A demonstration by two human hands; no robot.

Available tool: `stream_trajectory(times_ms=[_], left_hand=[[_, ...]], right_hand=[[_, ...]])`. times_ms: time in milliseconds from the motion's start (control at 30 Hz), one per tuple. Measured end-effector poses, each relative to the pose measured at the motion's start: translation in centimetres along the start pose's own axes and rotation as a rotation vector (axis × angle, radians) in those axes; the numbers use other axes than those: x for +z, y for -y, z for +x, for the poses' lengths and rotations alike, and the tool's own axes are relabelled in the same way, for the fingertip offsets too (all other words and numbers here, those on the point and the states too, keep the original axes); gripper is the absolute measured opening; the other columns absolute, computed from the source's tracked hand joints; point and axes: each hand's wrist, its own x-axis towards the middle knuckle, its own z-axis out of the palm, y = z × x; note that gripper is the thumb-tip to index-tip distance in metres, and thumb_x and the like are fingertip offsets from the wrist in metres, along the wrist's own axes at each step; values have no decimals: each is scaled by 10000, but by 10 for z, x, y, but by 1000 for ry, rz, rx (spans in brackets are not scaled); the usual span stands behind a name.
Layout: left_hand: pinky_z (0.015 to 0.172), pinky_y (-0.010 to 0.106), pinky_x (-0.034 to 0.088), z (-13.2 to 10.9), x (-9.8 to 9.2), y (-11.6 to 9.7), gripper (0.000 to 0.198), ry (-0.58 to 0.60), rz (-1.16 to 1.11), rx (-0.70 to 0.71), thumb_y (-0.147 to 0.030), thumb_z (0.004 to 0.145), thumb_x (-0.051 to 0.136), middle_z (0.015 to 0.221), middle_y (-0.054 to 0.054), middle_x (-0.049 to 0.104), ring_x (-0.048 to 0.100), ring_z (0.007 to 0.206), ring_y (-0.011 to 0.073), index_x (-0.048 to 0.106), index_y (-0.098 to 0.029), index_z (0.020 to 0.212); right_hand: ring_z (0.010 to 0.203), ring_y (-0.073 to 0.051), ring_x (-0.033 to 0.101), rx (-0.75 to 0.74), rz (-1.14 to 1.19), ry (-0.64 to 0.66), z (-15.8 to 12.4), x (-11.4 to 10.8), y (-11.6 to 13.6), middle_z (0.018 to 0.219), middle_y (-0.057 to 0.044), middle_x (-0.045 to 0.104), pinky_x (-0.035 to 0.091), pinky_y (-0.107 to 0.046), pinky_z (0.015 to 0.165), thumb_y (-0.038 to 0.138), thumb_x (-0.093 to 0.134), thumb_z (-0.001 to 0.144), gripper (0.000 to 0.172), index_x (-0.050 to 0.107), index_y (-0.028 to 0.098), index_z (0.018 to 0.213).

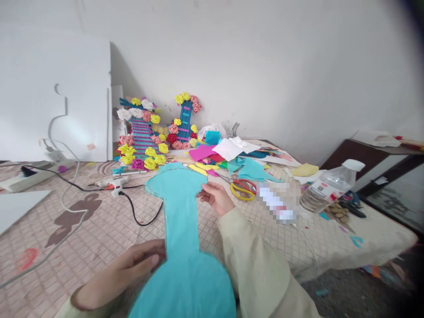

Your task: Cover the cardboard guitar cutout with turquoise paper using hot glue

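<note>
A turquoise long-necked cutout (pixel 182 225), with a wide flared top and a rounded body, is held up before me over the table. Its lower end runs out of view. My right hand (pixel 217 197) pinches the right edge near the flared top, thumb and fingers closed on it. At the left side of the neck, my left hand (pixel 129 267) grips the edge where it widens into the body; its fingertips are hidden behind the cutout. A white hot glue gun (pixel 115 184) lies on the table left of the cutout's upper part.
Scissors (pixel 243 190), coloured paper scraps (pixel 228 150) and a water bottle (pixel 331 187) lie or stand to the right. Two flower-trimmed cutouts (pixel 144 132) lean by the wall. A power strip (pixel 36 174) with cords sits left, before a white board (pixel 82 101).
</note>
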Motion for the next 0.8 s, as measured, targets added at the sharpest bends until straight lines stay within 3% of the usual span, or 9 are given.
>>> stream_trajectory(times_ms=[133,233,533,700,800], left_hand=[[754,360,476,8,2,-14,359,-254,-154,11,-387,676,659,903,89,687,606,856,263,674,-199,981],[689,321,489,16,5,-22,323,-389,-217,20,-379,645,684,849,66,683,614,752,218,674,-179,898],[538,265,477,29,8,-22,258,-506,-36,84,-376,615,700,621,16,647,591,554,161,646,-158,743],[560,243,474,26,14,-21,196,-465,-177,152,-375,704,627,597,-8,623,572,560,134,642,-183,740],[555,244,461,24,19,-23,215,-459,-120,151,-387,690,635,579,-2,611,562,557,138,623,-172,702]], right_hand=[[512,-112,603,11,-4,35,-1,1,-2,530,-11,619,425,-170,429,298,734,593,221,596,132,637],[485,-104,587,7,-20,59,-2,1,-2,510,-22,621,402,-165,423,300,731,598,225,590,126,624],[433,-84,543,-23,-47,50,-1,-1,-2,486,-22,621,372,-171,422,316,721,611,235,580,129,598],[435,-87,544,-22,-50,52,-1,-1,-3,495,-20,625,377,-176,425,334,715,615,246,568,137,592],[438,-87,545,-20,-54,54,0,-1,-4,497,-22,627,373,-174,425,332,714,616,245,566,138,593]])
